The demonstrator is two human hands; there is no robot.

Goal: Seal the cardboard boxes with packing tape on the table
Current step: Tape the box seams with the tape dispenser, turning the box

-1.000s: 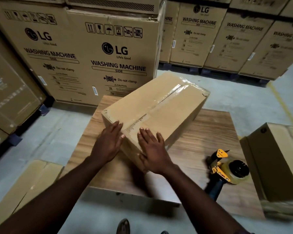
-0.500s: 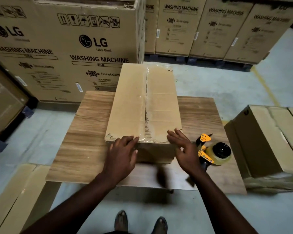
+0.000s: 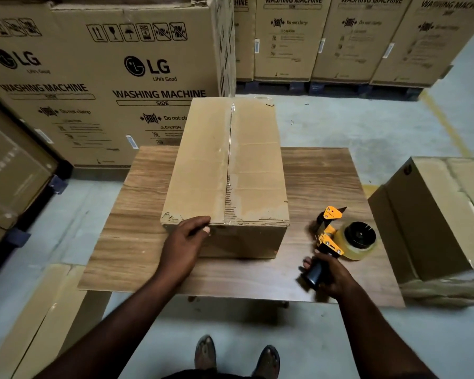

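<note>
A long cardboard box (image 3: 203, 165) lies lengthwise on the wooden table (image 3: 320, 176), with clear tape along its top centre seam and torn paper at the near edge. My left hand (image 3: 185, 242) rests against the box's near left corner, fingers bent over the top edge. To the right of the box lies a yellow tape dispenser (image 3: 342, 236) with a roll of clear tape. My right hand (image 3: 330, 274) grips its dark handle near the table's front right.
Large washing-machine cartons (image 3: 101, 77) stand behind and to the left of the table. A plain cardboard box (image 3: 443, 214) sits on the floor at the right. Flattened cardboard (image 3: 36, 318) lies at the lower left. My feet show below the table's front edge.
The box was turned from a diagonal to lengthwise. My right hand left the box's near edge and took hold of the tape dispenser's handle. My left hand stays at the near left corner.
</note>
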